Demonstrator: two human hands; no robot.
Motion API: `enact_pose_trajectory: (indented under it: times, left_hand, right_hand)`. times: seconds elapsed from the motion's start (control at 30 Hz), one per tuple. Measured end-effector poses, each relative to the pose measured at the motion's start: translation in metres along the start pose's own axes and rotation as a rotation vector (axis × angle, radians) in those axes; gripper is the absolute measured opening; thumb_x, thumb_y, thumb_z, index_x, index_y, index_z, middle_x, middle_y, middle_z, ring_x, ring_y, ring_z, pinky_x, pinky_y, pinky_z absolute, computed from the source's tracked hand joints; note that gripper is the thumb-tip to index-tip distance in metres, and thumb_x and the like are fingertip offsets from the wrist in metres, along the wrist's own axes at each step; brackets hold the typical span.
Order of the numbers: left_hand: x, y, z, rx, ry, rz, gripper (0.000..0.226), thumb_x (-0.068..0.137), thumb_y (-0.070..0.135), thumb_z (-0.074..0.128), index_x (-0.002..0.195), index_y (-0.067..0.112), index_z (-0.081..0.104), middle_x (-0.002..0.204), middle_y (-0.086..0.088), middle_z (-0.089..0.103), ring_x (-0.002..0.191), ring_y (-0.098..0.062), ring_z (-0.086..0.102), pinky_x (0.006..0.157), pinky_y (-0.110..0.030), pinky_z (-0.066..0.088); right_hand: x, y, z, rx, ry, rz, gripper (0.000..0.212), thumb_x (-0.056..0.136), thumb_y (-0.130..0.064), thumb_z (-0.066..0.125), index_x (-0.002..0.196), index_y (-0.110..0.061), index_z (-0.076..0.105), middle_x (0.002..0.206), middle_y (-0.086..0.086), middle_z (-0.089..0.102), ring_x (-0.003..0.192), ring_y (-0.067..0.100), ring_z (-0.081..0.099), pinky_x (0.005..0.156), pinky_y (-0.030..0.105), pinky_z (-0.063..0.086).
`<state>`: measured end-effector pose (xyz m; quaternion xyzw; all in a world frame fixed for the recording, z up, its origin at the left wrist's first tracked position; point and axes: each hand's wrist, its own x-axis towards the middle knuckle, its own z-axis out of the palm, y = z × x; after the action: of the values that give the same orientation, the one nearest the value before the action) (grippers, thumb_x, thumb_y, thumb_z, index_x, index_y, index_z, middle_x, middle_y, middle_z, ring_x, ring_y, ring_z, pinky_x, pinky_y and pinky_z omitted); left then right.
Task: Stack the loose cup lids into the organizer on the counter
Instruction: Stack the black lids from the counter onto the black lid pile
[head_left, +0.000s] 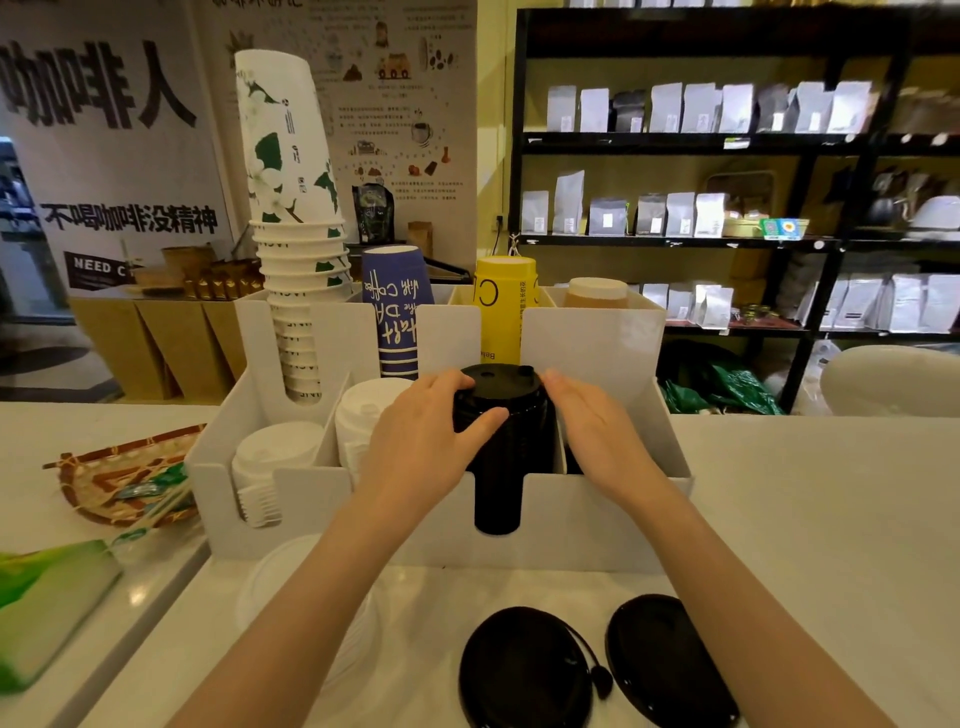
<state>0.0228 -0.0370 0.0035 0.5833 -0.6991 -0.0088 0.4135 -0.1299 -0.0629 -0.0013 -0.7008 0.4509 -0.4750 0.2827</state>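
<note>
Gleaming white counter (810, 519) before dark shelving (675, 143).

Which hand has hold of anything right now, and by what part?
The left hand grips the stack of black lids at its top rim, in the organizer. The right hand lies flat against its side.

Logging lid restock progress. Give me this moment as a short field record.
organizer: white, on counter
black lid stack: in organizer's front slot
left hand: gripping stack's top, left side
right hand: flat against stack's right side
loose black lids: two, on counter in front of organizer
white lid stacks: two left compartments
</note>
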Motion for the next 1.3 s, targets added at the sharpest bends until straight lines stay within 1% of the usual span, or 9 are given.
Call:
enact_pose_trajectory:
  times: [0.17, 0.3, 0.4, 0.53, 0.7, 0.87, 1.0, 1.2, 1.3]
  left_hand:
    - [-0.001, -0.003, 0.0, -0.027, -0.041, 0.014, 0.045, 0.085, 0.039, 0.051, 0.123, 0.016, 0.046, 0.124, -0.005, 0.056, 0.112, -0.019, 0.05, 0.083, -0.024, 0.034]
    - [-0.004, 0.004, 0.001, -0.071, -0.031, 0.015, 0.05, 0.085, 0.04, 0.05, 0.128, 0.017, 0.04, 0.131, -0.007, 0.048, 0.119, -0.02, 0.042, 0.093, -0.029, 0.034]
    - [-0.014, 0.018, 0.004, -0.054, 0.051, 0.181, 0.052, 0.086, 0.043, 0.046, 0.13, 0.017, 0.037, 0.137, -0.006, 0.043, 0.127, -0.021, 0.035, 0.106, -0.036, 0.03]
    - [-0.03, 0.037, 0.01, -0.137, 0.007, 0.39, 0.054, 0.082, 0.048, 0.038, 0.128, 0.018, 0.041, 0.131, -0.005, 0.05, 0.121, -0.015, 0.04, 0.101, -0.026, 0.031]
    - [-0.049, 0.044, 0.033, -0.275, -0.251, 0.428, 0.056, 0.084, 0.049, 0.045, 0.134, 0.026, 0.033, 0.138, 0.002, 0.044, 0.125, -0.011, 0.039, 0.102, -0.026, 0.034]
    - [-0.071, 0.048, 0.056, -0.254, -0.636, 0.334, 0.082, 0.073, 0.06, 0.053, 0.139, 0.032, 0.015, 0.151, 0.006, 0.021, 0.136, -0.013, 0.023, 0.109, -0.035, 0.025]
    - [-0.082, 0.046, 0.07, -0.033, -0.869, 0.281, 0.099, 0.067, 0.065, 0.058, 0.142, 0.026, 0.006, 0.155, 0.002, 0.005, 0.14, -0.017, 0.01, 0.112, -0.035, 0.018]
    - [-0.089, 0.045, 0.076, 0.029, -0.933, 0.319, 0.088, 0.069, 0.056, 0.064, 0.138, 0.02, 0.023, 0.145, -0.002, 0.034, 0.128, -0.019, 0.035, 0.105, -0.034, 0.032]
    - [-0.092, 0.045, 0.077, 0.016, -0.914, 0.323, 0.078, 0.068, 0.05, 0.067, 0.132, 0.02, 0.034, 0.134, -0.002, 0.045, 0.117, -0.019, 0.044, 0.098, -0.032, 0.041]
  right_hand:
    - [-0.017, -0.004, -0.004, -0.068, -0.013, -0.043, 0.048, 0.094, -0.038, 0.03, 0.103, -0.001, 0.059, 0.105, 0.021, 0.062, 0.094, 0.02, 0.055, 0.086, 0.033, 0.043]
    - [-0.043, -0.008, -0.016, -0.066, 0.025, -0.05, 0.041, 0.094, -0.03, 0.034, 0.133, -0.019, 0.041, 0.133, 0.001, 0.051, 0.112, 0.002, 0.046, 0.099, 0.023, 0.037]
    - [-0.06, -0.004, -0.025, -0.106, 0.072, -0.054, 0.048, 0.093, -0.031, 0.039, 0.139, -0.029, 0.025, 0.138, -0.002, 0.045, 0.114, 0.005, 0.043, 0.093, 0.017, 0.035]
    - [-0.085, 0.002, -0.038, -0.181, 0.154, -0.034, 0.052, 0.091, -0.03, 0.043, 0.139, -0.031, 0.023, 0.131, -0.006, 0.049, 0.108, 0.001, 0.046, 0.079, 0.002, 0.035]
    - [-0.123, 0.009, -0.052, -0.241, 0.239, 0.034, 0.053, 0.091, -0.028, 0.045, 0.138, -0.028, 0.023, 0.134, -0.002, 0.05, 0.109, 0.006, 0.049, 0.096, 0.025, 0.038]
    - [-0.151, 0.025, -0.058, -0.275, 0.284, 0.136, 0.051, 0.091, -0.025, 0.045, 0.138, -0.028, 0.025, 0.133, 0.002, 0.051, 0.107, 0.008, 0.047, 0.094, 0.026, 0.036]
    - [-0.163, 0.035, -0.058, -0.248, 0.287, 0.245, 0.046, 0.093, -0.024, 0.04, 0.138, -0.025, 0.029, 0.133, 0.003, 0.051, 0.11, 0.01, 0.046, 0.095, 0.026, 0.036]
    - [-0.176, 0.044, -0.055, -0.329, 0.217, 0.387, 0.036, 0.091, -0.024, 0.039, 0.124, -0.017, 0.051, 0.12, -0.001, 0.057, 0.114, 0.015, 0.049, 0.099, 0.033, 0.038]
    - [-0.176, 0.039, -0.053, -0.401, 0.199, 0.367, 0.034, 0.087, -0.019, 0.038, 0.091, 0.006, 0.061, 0.098, 0.025, 0.065, 0.097, 0.034, 0.056, 0.089, 0.048, 0.045]
